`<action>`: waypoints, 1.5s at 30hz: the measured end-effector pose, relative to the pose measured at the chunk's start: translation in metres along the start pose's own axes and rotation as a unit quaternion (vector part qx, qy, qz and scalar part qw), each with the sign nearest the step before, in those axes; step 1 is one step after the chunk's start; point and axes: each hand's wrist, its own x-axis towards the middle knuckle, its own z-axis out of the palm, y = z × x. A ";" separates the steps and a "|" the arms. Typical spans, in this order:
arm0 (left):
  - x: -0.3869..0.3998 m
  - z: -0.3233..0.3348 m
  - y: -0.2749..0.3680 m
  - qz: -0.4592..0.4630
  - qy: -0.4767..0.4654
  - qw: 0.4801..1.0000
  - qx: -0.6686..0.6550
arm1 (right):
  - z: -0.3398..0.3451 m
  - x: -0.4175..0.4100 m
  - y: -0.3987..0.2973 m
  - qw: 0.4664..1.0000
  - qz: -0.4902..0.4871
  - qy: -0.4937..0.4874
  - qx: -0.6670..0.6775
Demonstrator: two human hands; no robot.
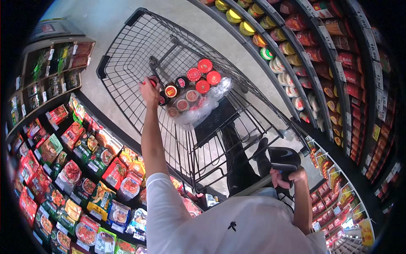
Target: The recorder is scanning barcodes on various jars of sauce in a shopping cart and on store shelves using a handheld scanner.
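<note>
My left hand (149, 91) reaches into a wire shopping cart (127, 60) and grips a dark jar with a red part (153, 83). Beside it stand a jar with a yellow-rimmed red lid (171, 91) and a black-lidded jar (182, 82). Several red-lidded jars (203, 86) are grouped to the right. Clear-topped containers (192, 95) sit by crumpled clear plastic wrap (207, 111) at the near end of the cart. In my right hand (295, 177), close to my body, is a black handheld barcode scanner (284, 160), held by its handle.
On the left, a sloped display (95, 187) carries packaged foods, with a wooden rack (47, 70) beyond it. Curved-looking shelves (312, 63) of jars and packets with price tags line the right. Grey floor (203, 22) shows around the cart. My legs (238, 158) are behind it.
</note>
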 end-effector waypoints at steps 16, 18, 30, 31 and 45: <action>-0.269 -0.229 0.129 -0.177 -0.117 0.124 -0.969 | 0.010 -0.008 0.016 0.989 0.000 -0.099 -0.113; -0.325 -0.230 0.161 -0.182 -0.082 0.042 -0.979 | 0.020 -0.016 0.019 0.985 -0.004 -0.130 -0.117; -0.493 -0.223 0.283 -0.155 -0.233 0.029 -0.960 | 0.035 -0.147 0.018 0.936 -0.052 -0.192 -0.289; -0.497 -0.224 0.297 -0.113 -0.285 -0.003 -0.952 | 0.027 -0.160 0.018 0.933 -0.064 -0.207 -0.288; -0.556 -0.265 0.403 -0.315 -0.422 0.163 -0.835 | -0.039 -0.316 0.017 0.734 -0.291 0.006 -0.614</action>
